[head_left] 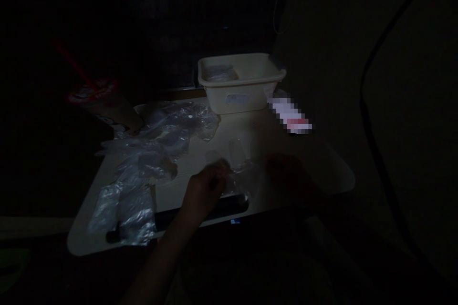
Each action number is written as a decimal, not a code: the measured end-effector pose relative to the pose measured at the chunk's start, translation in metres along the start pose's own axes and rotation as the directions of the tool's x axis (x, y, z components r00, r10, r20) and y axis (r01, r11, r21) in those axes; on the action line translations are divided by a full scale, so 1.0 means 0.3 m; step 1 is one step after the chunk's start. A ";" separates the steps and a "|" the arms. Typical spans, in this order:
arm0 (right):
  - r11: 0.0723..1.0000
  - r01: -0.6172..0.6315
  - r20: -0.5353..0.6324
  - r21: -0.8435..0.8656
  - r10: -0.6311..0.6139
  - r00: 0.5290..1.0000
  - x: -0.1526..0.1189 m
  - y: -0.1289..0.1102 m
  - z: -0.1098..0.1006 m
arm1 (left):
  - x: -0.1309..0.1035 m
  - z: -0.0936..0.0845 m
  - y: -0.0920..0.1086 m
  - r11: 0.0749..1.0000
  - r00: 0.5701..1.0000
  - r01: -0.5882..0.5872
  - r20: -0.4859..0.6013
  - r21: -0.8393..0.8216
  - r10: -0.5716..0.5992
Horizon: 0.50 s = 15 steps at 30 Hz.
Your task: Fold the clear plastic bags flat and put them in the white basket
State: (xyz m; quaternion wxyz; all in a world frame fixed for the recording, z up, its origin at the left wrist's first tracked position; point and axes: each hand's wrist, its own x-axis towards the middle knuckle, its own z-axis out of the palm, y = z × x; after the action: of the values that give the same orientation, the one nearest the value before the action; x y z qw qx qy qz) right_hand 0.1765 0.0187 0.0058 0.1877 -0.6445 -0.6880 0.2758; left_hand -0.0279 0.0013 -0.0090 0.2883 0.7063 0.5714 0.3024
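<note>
White across the counter (232, 126), near-black around the room (332, 47); holds clear plastic (252, 178) between left hand (209, 181) and right hand (284, 166).

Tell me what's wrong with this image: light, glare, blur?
Head view: very dark, the right hand deeper in shadow than the left hand; clear plastic between them faint and soft-edged. Head view: glints on the bags; bright patch beside the tub pixelated, its detail unreadable.

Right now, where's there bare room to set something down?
The table looks bare before the white tub and, dimly, right of the right hand. Crowded: the left side, with plastic bags and drink cup, and between the right and left hand.
</note>
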 end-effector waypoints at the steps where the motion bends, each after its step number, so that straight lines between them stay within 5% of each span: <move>1: 1.000 -0.007 0.003 -0.014 0.007 1.000 0.001 -0.004 -0.003 | 0.002 0.001 0.000 1.000 1.000 0.005 -0.011 0.012 -0.005; 15: 0.995 -0.026 -0.003 0.096 0.027 1.000 0.008 -0.001 -0.004 | 0.005 0.002 -0.001 0.942 0.979 0.178 -0.041 -0.284 -0.198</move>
State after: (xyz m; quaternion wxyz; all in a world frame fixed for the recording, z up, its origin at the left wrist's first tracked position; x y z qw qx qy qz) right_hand 0.1767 0.0213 0.0066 0.2162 -0.6443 -0.6650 0.3097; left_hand -0.0273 0.0028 -0.0096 0.3929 0.5899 0.5974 0.3751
